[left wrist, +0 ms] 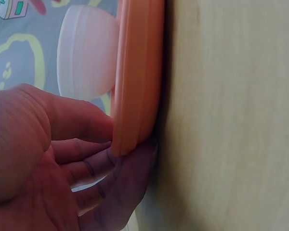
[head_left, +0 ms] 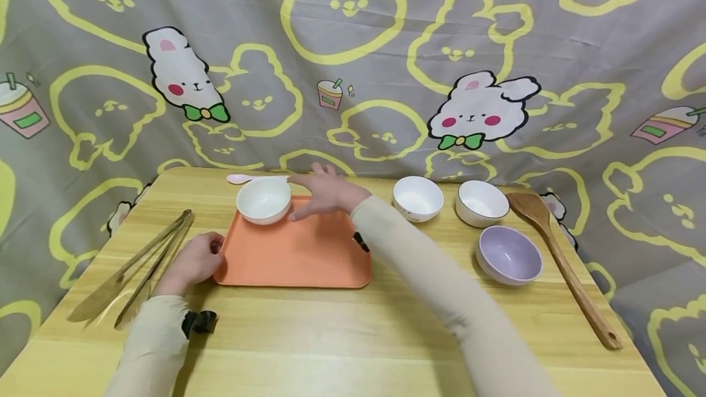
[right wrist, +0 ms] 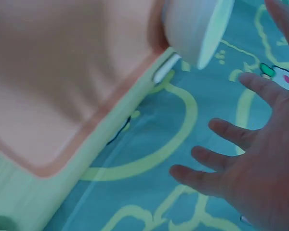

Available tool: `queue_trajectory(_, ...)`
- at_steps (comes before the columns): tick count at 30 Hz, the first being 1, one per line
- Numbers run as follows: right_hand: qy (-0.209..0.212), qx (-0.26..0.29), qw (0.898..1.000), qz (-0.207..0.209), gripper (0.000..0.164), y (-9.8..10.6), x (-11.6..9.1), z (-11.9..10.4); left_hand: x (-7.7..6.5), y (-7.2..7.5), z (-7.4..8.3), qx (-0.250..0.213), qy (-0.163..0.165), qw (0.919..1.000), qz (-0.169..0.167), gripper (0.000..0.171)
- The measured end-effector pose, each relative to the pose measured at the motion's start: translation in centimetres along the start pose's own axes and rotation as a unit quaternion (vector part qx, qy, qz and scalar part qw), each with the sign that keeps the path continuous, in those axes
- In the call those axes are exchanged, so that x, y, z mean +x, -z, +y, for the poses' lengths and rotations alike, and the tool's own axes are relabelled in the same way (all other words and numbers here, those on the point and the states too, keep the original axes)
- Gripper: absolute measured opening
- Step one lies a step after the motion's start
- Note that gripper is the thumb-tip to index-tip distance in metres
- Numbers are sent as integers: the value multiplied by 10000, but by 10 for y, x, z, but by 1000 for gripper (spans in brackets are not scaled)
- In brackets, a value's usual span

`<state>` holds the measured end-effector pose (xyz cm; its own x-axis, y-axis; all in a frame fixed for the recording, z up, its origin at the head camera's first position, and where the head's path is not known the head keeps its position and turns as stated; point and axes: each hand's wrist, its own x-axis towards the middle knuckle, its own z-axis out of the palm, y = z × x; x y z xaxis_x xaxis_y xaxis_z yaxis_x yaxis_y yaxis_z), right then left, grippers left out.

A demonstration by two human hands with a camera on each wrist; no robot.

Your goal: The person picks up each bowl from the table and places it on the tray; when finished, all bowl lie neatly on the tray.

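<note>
An orange tray (head_left: pixel 292 256) lies on the wooden table, with a white bowl (head_left: pixel 263 201) standing in its far left corner. My left hand (head_left: pixel 194 260) grips the tray's left edge; in the left wrist view the thumb is on the rim and fingers (left wrist: pixel 130 178) curl under it. Over the far part of the tray, just right of the white bowl, my right hand (head_left: pixel 331 193) is spread with nothing in it. Its fingers (right wrist: pixel 231 132) are apart and extended in the right wrist view, away from the bowl's rim.
Metal tongs (head_left: pixel 132 268) lie left of the tray. Behind it is a pale pink spoon (head_left: pixel 239 179), partly hidden. To the right stand a patterned white bowl (head_left: pixel 417 195), a dark-rimmed white bowl (head_left: pixel 482 201), a purple bowl (head_left: pixel 508 253) and a wooden spatula (head_left: pixel 568 274). A printed curtain (head_left: pixel 380 84) hangs behind.
</note>
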<state>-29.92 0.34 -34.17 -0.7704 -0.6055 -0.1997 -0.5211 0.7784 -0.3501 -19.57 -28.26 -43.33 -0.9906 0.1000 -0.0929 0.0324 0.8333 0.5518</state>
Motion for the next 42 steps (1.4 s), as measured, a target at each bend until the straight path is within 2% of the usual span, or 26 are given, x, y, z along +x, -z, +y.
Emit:
queue_trajectory(9,43,-264,9996,102,89,4,-44,23,-1,1,0,-123,-83,9999,-84,28)
queue_trajectory(15,-154,-355,9992,69,86,3,-71,47,0,2,-1,-164,-106,9998,-74,29)
queue_trajectory(21,-349,-379,9982,313,86,-1,-103,73,2,1,-2,-191,-30,9997,-149,29)
queue_trajectory(27,-492,-177,9975,475,89,-2,-135,92,3,0,-5,-202,-105,9997,-128,29)
queue_trajectory(36,-664,-193,9946,770,87,-9,-168,118,0,0,-7,-521,-159,9983,-189,32)
queue_trajectory(42,-894,-302,9897,1073,86,-11,-193,136,-1,1,-7,-511,-98,9984,-243,33)
